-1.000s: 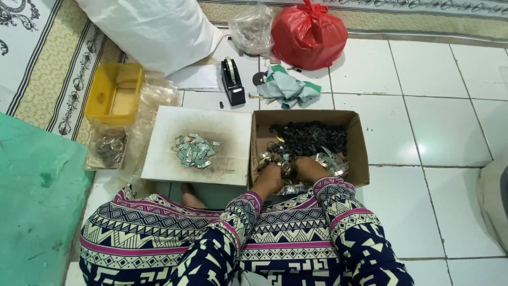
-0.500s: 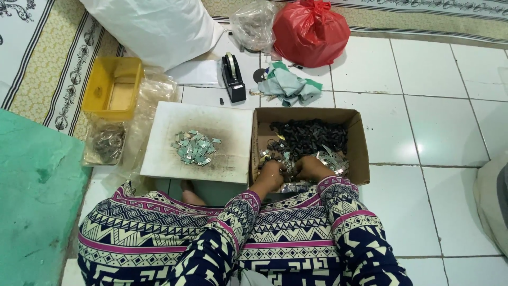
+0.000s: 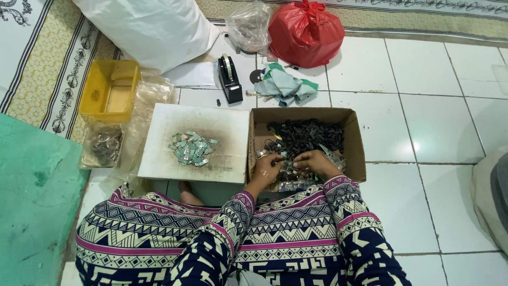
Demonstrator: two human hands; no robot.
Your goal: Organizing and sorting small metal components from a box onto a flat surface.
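Both hands down in the cardboard box (image 3: 355, 139) — left hand (image 3: 269, 167) and right hand (image 3: 312, 163) curled over the small metal pieces (image 3: 288, 170), grip unclear; dark parts (image 3: 307, 135) just beyond, sorted pile (image 3: 191, 148) left on the white board (image 3: 222, 127).

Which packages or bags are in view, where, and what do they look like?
Open brown cardboard box: centre, both hands inside among small dark parts.
Knotted red plastic bag: top centre.
Clear plastic bag: left of red one.
Large white sack: top left.
Yellow plastic tub: left.
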